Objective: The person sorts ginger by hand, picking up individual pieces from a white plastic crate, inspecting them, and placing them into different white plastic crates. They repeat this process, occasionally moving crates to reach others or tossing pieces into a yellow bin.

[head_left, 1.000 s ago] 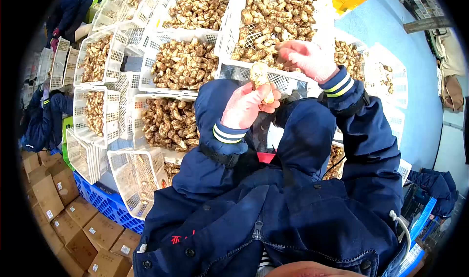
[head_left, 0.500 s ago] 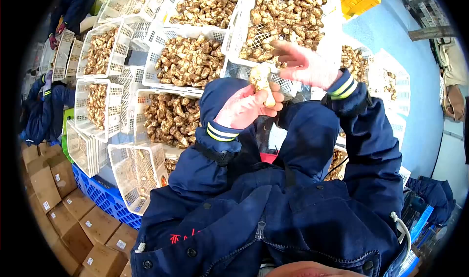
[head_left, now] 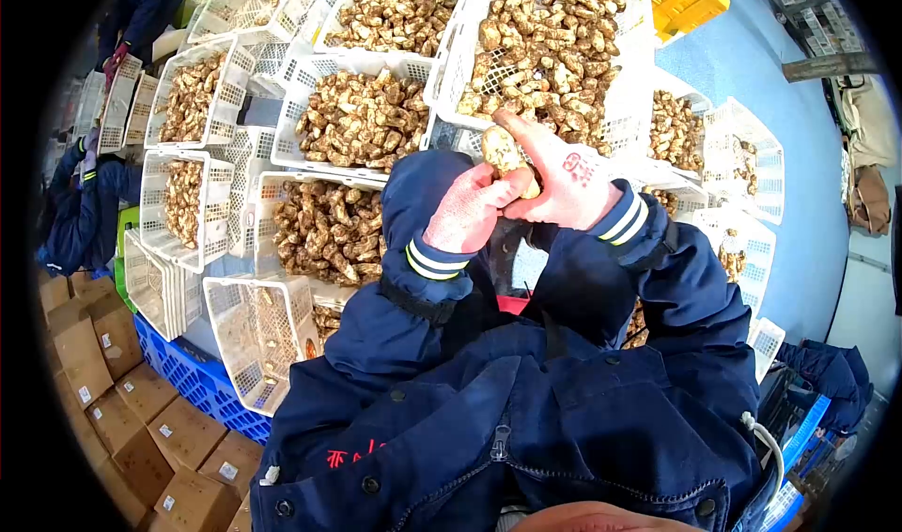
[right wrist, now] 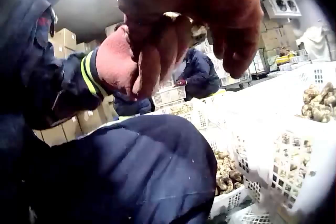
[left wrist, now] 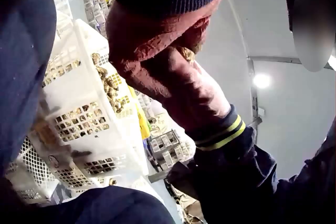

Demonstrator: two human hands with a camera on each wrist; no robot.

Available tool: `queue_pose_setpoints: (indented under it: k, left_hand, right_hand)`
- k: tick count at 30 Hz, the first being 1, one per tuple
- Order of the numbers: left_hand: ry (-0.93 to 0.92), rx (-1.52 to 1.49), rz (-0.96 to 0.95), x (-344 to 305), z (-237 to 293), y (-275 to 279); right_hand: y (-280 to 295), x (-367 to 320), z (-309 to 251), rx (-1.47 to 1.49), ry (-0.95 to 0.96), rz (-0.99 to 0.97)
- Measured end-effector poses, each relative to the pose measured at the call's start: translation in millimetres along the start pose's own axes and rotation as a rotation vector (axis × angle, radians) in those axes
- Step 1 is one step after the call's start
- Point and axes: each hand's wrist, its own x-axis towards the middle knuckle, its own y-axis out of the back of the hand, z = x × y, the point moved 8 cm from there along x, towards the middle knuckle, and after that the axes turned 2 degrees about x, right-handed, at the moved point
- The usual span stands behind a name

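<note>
A pale mushroom with brown patches (head_left: 501, 147) is held up over the person's lap. My left hand (head_left: 464, 211), in a pink work glove, grips its lower part with the thumb across it. My right hand (head_left: 569, 181), in a matching glove with red print on the back, holds the mushroom from the right side, its fingers partly covering it. In the left wrist view a bit of the mushroom (left wrist: 187, 54) shows between the two hands. Just beyond the hands, a large white basket (head_left: 451, 95) holds many similar mushrooms (head_left: 550, 48).
More white baskets of mushrooms, such as one on the left (head_left: 362, 119), surround the person. A mostly bare basket (head_left: 258, 344) tilts at the lower left above a blue crate (head_left: 193, 372). Cardboard boxes (head_left: 183, 429) cover the floor there. Other workers (right wrist: 201, 74) sit at the left.
The right hand has come down and left from beside the mushroom and now holds it together with the left hand. The left hand keeps its grip, with the mushroom more tilted.
</note>
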Motion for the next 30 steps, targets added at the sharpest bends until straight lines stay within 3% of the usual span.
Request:
queue_pose_setpoints:
  k: [2, 4, 5, 6, 8, 9, 10, 12, 15, 16, 18, 20, 22, 24, 25, 30]
  left_hand:
    - [0.018, 0.021, 0.035, 1, 1, 11]
    - [0.179, 0.323, -0.169, -3, -6, 10]
    - [0.125, 0.258, -0.258, -8, 2, -5]
    - [0.128, 0.256, -0.265, -7, 1, -8]
    - [0.13, 0.283, -0.084, -2, 3, 4]
    - [-0.002, 0.305, -0.024, -2, 16, 13]
    - [-0.062, 0.126, -0.002, 2, 19, 23]
    - [-0.118, -0.175, 0.107, 3, 25, 20]
    - [-0.038, -0.437, 0.094, 9, 5, 5]
    - [-0.037, -0.555, 0.107, 10, 1, 2]
    - [-0.025, -0.601, 0.122, 10, -6, 10]
    - [-0.204, -0.59, -0.048, 13, 7, 10]
    - [-0.212, -0.647, -0.058, 15, 5, 15]
    - [-0.218, -0.635, 0.064, 13, 4, 18]
    - [-0.256, -0.674, -0.027, 10, 9, 12]
    - [-0.183, -0.686, -0.006, 15, 2, 16]
  right_hand:
    - [-3, 0, 15, 0.297, -0.058, -0.077]
    - [0, -3, 31, 0.709, -0.21, -0.143]
    - [3, 2, 30, 0.801, -0.14, -0.118]
    - [2, 3, 27, 0.808, -0.14, -0.164]
    - [1, 0, 33, 0.761, -0.198, -0.248]
    - [9, -1, 35, 0.703, -0.297, -0.087]
    - [10, 0, 41, 0.686, -0.218, 0.058]
    - [16, -1, 41, 0.474, -0.258, 0.245]
    - [3, -7, 45, 0.364, -0.417, 0.304]
    - [-4, -10, 55, 0.301, -0.388, 0.322]
    - [0, -9, 35, 0.172, -0.452, 0.238]
    - [-5, -9, 32, 0.215, -0.376, 0.178]
    - [5, -11, 31, 0.103, -0.408, 0.209]
    - [10, -11, 44, 0.202, -0.377, 0.291]
    - [11, -17, 53, 0.183, -0.448, 0.267]
    - [7, -25, 76, 0.312, -0.396, 0.29]
